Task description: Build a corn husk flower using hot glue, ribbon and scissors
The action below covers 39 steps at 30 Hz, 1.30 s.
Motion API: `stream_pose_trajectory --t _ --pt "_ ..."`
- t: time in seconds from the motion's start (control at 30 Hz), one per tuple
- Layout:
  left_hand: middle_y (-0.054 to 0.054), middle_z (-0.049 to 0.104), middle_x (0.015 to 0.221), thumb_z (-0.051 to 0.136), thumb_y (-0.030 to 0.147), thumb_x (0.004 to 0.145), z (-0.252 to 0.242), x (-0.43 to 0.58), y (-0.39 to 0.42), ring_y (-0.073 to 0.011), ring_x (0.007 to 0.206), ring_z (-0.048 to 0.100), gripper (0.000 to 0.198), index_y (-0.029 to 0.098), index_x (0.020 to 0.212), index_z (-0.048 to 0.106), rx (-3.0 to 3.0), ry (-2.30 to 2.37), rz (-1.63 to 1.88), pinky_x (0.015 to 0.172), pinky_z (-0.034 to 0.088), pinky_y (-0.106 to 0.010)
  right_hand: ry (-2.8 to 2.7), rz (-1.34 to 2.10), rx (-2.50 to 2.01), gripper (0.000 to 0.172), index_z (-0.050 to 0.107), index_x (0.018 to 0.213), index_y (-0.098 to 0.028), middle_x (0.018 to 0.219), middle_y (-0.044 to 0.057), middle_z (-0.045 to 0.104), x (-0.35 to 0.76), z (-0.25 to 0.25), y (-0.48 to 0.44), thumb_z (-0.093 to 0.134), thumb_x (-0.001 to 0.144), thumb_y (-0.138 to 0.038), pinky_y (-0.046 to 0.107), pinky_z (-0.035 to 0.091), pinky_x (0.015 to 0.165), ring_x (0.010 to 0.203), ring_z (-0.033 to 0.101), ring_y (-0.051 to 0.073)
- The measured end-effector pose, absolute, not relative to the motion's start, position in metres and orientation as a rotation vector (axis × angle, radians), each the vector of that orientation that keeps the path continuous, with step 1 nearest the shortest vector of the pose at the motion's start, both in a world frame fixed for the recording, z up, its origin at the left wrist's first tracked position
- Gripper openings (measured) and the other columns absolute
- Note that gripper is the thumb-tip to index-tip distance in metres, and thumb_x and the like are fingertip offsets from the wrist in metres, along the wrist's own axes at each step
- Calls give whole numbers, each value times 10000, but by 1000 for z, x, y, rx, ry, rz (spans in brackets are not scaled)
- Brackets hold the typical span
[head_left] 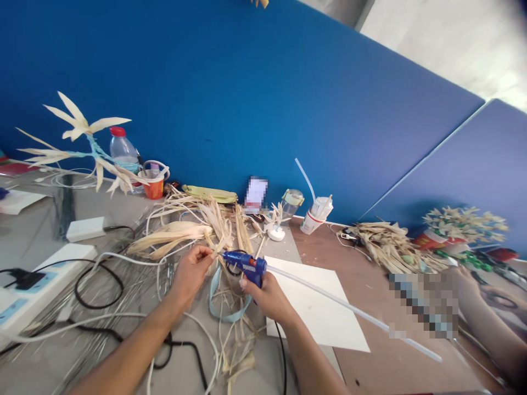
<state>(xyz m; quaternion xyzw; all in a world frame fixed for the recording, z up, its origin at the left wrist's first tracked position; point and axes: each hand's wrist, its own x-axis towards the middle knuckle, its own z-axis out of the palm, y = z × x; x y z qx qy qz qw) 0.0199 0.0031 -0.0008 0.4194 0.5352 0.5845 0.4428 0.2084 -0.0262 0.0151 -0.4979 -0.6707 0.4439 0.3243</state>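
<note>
My right hand (267, 294) is wrapped round the grip of a blue hot glue gun (247, 262), its nozzle turned left. A long translucent glue stick (354, 310) sticks out from the gun's back end. Just left of the nozzle, my left hand (195, 271) is closed in a pinch on a pale piece of dried corn husk (223, 244). The nozzle is at or very near this piece; whether they touch I cannot tell. Behind my hands lies a pile of dried corn husks (173, 237). A light blue ribbon loop (214, 296) hangs or lies beneath the gun.
A power strip (53, 277), tangled cables and thin wires (99, 340) cover the left side. White paper (319, 310) lies right of the gun. Cups (312, 222), a jar (292, 202) and a phone (256, 195) stand along the blue partition. At right is another person's arm (481, 318).
</note>
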Motion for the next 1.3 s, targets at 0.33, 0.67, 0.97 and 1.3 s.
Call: stream_pose_trajectory --t 0.33,0.67,0.97,1.3 --pt "43 503 526 684 318 603 -6 19 5 -85 465 384 194 165 644 571 1013 1291 1458 449 280 -215 -1641 1283 -1232 172 602 791 -155 642 -13 530 212 16 -26 589 751 -321 239 363 578 592 462 114" --pt "70 474 504 722 285 556 2 18 3 -46 412 340 242 158 646 537 839 1105 1440 419 234 -190 -1147 1398 -1181 510 605 807 -123 644 42 591 233 26 -23 534 742 -624 243 378 525 532 503 115" --pt "64 507 538 709 224 563 6 17 -1 -25 404 336 219 152 659 525 773 945 1428 424 233 -177 -991 1413 -1656 499 565 659 -140 580 42 575 277 15 -43 427 805 -597 212 321 369 411 448 97" --pt "84 461 494 702 190 561 10 18 -3 -20 388 316 215 159 648 508 731 878 1410 413 207 -180 -1517 1029 -2273 566 408 394 -218 314 27 416 295 22 -42 355 852 -546 262 313 419 316 384 128"
